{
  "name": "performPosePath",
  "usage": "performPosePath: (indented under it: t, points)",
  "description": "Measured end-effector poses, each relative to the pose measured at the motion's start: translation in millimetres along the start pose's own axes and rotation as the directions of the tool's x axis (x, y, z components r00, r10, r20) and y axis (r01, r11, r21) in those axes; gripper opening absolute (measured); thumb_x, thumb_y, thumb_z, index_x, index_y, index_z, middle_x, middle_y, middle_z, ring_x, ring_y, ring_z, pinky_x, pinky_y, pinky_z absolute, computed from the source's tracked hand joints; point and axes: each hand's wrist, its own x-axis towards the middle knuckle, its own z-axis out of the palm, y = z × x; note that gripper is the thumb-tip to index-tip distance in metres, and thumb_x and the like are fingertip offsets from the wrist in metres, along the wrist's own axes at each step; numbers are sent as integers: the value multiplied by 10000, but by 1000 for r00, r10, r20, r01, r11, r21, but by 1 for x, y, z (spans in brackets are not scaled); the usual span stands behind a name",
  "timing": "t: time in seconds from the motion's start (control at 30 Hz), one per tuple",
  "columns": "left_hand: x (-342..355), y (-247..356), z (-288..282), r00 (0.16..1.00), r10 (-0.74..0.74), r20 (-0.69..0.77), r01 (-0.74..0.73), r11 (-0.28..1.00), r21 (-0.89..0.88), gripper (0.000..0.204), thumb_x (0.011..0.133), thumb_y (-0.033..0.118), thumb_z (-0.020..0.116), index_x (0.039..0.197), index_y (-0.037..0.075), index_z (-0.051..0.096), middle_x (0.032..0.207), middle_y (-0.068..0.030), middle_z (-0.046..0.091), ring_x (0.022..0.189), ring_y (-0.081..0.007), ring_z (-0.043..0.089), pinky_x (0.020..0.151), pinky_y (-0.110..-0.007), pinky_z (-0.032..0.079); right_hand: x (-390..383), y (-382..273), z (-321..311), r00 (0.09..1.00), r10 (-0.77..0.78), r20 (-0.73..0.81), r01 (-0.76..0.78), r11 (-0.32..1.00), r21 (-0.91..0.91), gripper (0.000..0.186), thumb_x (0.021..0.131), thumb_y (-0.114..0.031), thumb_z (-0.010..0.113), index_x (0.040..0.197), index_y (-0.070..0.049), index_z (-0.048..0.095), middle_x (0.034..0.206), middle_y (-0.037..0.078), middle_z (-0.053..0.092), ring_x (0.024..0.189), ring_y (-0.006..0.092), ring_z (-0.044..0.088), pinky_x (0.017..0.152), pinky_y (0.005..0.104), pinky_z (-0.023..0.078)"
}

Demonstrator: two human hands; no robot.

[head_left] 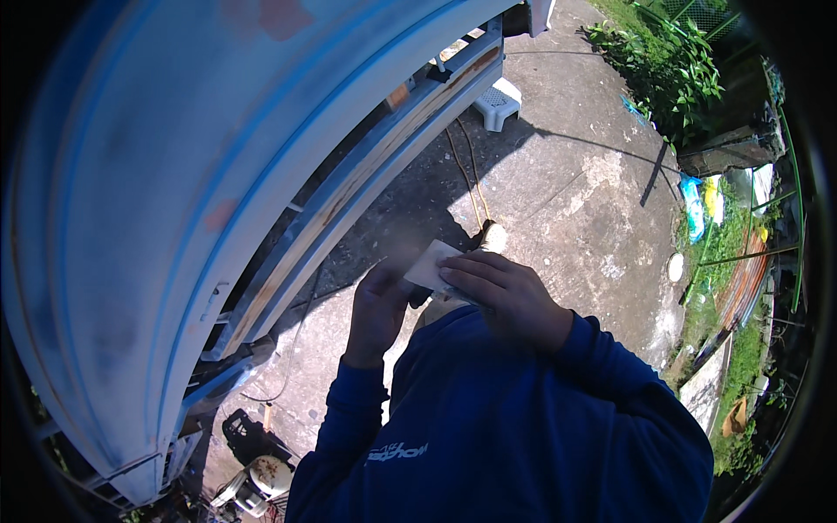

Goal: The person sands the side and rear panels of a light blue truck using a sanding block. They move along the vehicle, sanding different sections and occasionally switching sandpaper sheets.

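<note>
My right hand (506, 296) is closed on a pale, flat square piece (433, 263), fingers pressed over its face. My left hand (379, 305) is curled at the piece's left edge, over something dark that I cannot make out; a faint dusty blur hangs above its fingertips. Both hands are in front of my body, beside a large light blue-grey boat-like hull (157, 174) with blue lines and pinkish patches.
A metal rail frame (349, 200) runs beside the hull. A white step stool (497, 109), cords (466, 166) and my shoe (493, 237) are on the concrete (593, 218). Buckets (261, 479) stand lower left; plants (654, 83) and corrugated sheets (741, 288) line the right.
</note>
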Motion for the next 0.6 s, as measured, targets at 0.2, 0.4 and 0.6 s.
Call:
performPosePath:
  t: [0.2,0.4,0.6]
  points:
    - [3,-1,-9,994,24,110,-56,953,297,449,950,-35,556,1398,1,562,1015,-51,646,861,-114,576,751,-283,475,-2,1,-4,998,61,26,-63,997,43,501,828,17,664,1310,-108,613,1312,73,657,1193,309,639,938,421,569]
    - [16,-16,-19,995,23,96,-22,1000,-14,499,972,25,552,1466,-22,496,1243,-124,627,1137,-189,611,994,-336,493,-10,7,3,987,161,-24,-160,985,60,506,847,20,655,1331,-123,607,1305,89,653,1200,316,634,938,424,568]
    - [20,-19,4,992,-57,115,54,998,29,531,967,15,551,1492,6,477,1138,-92,630,962,-148,610,841,-305,520,-6,16,0,991,131,33,-133,989,63,489,883,13,626,1351,-127,598,1293,116,650,1184,323,637,939,426,566]
